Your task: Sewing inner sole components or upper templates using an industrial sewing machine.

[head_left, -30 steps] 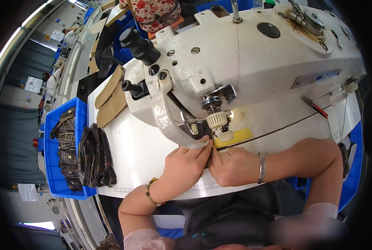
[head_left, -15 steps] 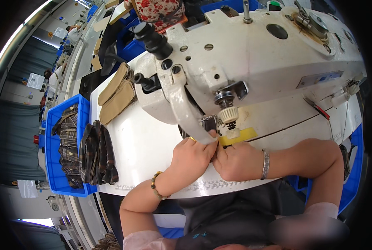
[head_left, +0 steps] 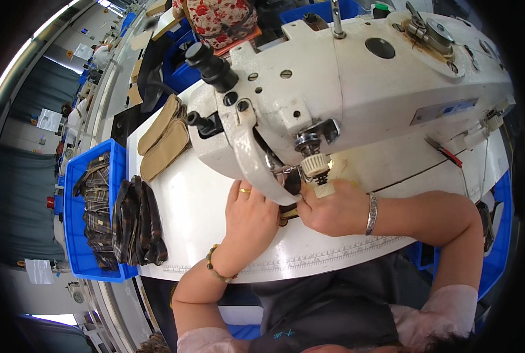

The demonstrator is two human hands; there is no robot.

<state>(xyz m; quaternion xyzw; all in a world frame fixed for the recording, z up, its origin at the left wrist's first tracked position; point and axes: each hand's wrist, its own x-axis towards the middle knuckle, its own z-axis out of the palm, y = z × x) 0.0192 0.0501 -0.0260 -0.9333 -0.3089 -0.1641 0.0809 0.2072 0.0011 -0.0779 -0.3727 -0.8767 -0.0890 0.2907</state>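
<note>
A white sewing machine (head_left: pixel 362 76) stands over a white table. My left hand (head_left: pixel 251 215) lies beside its head with fingers stretched forward, the fingertips partly behind the white lever (head_left: pixel 256 153). A small dark fabric piece (head_left: pixel 288 213) shows between my hands under the machine head; most of it is hidden. My right hand (head_left: pixel 334 210) is closed at the piece's right side, fingers bent, its thumb and forefinger by the lever's tip. The needle area is covered by the machine and my hands.
On the left, dark plaid fabric pieces (head_left: pixel 138 220) lie next to a blue crate (head_left: pixel 68 235) holding more plaid pieces. Tan fabric pieces (head_left: pixel 167 147) rest behind them. Red-handled snips (head_left: pixel 445 152) lie at the right. A person in floral clothing (head_left: pixel 218 23) is across the table.
My left hand has shifted left, away from my right hand, and its fingers have straightened. The right hand has moved slightly forward, now covering the yellow strip. More of the dark piece shows between them.
</note>
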